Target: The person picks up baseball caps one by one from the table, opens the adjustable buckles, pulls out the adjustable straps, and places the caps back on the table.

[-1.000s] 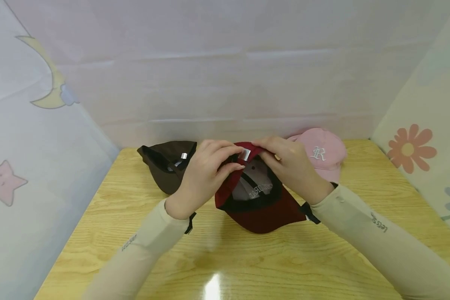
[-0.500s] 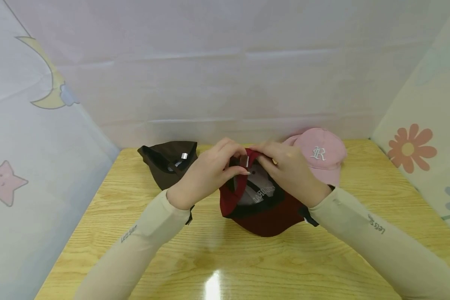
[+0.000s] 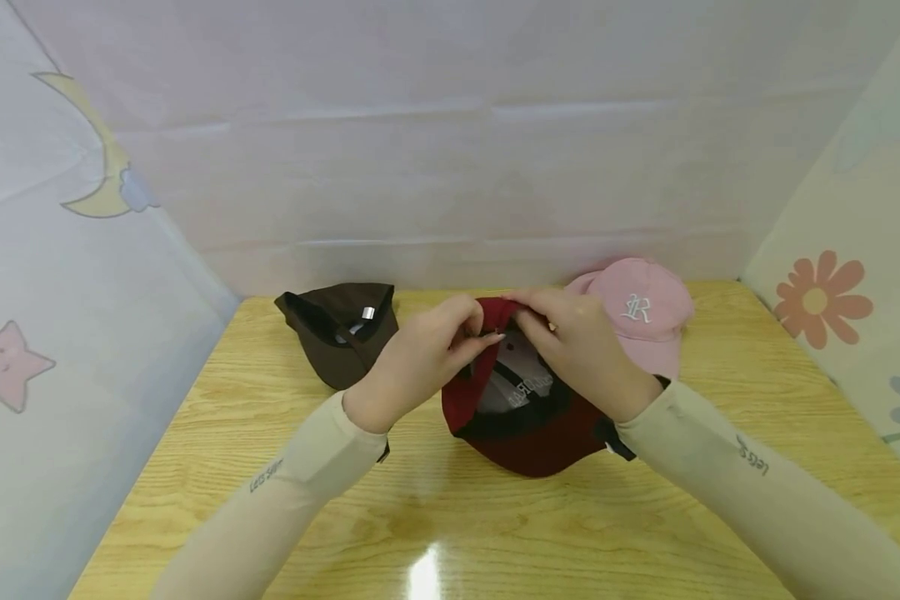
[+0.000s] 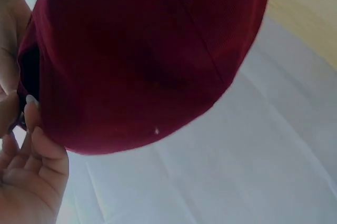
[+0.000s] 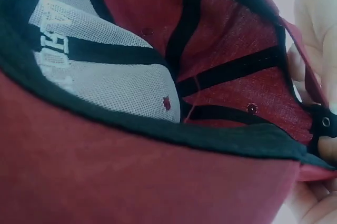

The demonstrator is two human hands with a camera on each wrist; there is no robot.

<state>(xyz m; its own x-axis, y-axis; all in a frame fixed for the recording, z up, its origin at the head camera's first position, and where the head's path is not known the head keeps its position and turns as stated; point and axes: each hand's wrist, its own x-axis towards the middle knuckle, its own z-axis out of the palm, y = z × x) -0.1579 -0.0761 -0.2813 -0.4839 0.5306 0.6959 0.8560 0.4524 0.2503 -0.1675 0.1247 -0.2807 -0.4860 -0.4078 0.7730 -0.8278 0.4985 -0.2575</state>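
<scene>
A dark red baseball cap (image 3: 536, 450) hangs between both hands, its opening toward me and its brim lowest. My left hand (image 3: 427, 354) pinches the back strap end between thumb and fingers. On the other side of the back opening, my right hand (image 3: 577, 346) grips the cap's edge. The mesh lining (image 5: 126, 84), black seam tape (image 5: 229, 71) and reversed lettering (image 5: 55, 56) show inside the cap in the right wrist view. Smooth outer crown (image 4: 142, 66) fills much of the left wrist view. Fingers cover the strap's fastening.
A dark brown cap (image 3: 348, 296) lies at the back left of the wooden table (image 3: 540, 533), its opening upward. Behind my right hand sits a pink cap (image 3: 648, 287) with a white letter. Printed cloth walls (image 3: 450, 183) enclose the back and sides.
The red cap has shifted slightly right and lower. My left hand has moved right, closer to the right hand. The silvery piece on the strap, visible earlier, is now hidden.
</scene>
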